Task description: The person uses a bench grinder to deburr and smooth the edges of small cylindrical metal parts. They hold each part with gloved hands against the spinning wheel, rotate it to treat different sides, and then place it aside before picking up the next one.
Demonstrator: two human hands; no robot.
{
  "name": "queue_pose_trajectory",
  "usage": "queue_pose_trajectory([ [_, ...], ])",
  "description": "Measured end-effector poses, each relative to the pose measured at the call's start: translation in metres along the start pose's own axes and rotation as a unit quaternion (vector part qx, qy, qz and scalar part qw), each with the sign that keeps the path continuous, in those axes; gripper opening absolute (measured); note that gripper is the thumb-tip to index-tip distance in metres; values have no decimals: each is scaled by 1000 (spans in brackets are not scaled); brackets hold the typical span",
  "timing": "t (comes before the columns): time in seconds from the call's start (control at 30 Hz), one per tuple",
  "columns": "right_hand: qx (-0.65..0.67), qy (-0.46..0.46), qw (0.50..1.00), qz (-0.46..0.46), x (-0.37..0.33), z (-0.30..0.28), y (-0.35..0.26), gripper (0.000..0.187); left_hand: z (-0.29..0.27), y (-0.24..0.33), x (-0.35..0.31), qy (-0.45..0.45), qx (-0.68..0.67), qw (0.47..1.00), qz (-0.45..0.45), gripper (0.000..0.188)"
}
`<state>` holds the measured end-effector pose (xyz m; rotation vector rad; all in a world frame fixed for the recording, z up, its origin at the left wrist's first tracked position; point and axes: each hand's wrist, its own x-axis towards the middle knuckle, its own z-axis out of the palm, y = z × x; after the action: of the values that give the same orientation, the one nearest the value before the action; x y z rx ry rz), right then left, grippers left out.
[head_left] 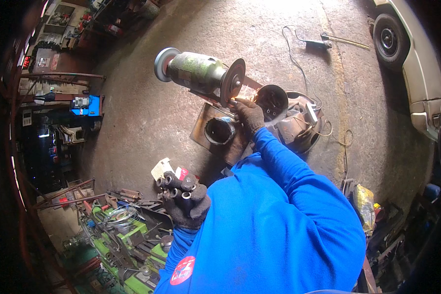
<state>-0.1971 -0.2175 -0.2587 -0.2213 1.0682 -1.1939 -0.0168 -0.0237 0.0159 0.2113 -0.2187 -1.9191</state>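
I log left hand (190, 203) clutching short metal tubes (186, 195); right hand (249, 115) pinching small workpiece (233, 100) at grinding wheel (233, 81).

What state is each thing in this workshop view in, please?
Bench grinder: apparently running, sparks at its right wheel.
Right hand: gloved, close to that wheel; its grip is unclear.
Left hand: gloved, curled around several short metal tubes.
Round container: open-topped, small pieces inside.
Corded power tool: lying on the floor; power unclear.
Pale vehicle: standing on the floor, partly in view.
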Motion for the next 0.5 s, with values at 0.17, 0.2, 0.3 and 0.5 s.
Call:
queue_pose_trajectory([
  [0.17,13,-17,1000,-10,2,-6,6,39,0,1,0,7,3,1000,4,34],
  [0.2,2,-20,1000,1,0,-4,2,39,0,2,-1,10,0,1000,6,34],
  [0.3,-21,-24,999,33,-8,0,-10,38,-1,1,-2,10,-1,1000,13,34],
  [0.5,26,-90,996,4,-25,-7,-16,35,-1,-2,-1,30,12,999,27,34],
])
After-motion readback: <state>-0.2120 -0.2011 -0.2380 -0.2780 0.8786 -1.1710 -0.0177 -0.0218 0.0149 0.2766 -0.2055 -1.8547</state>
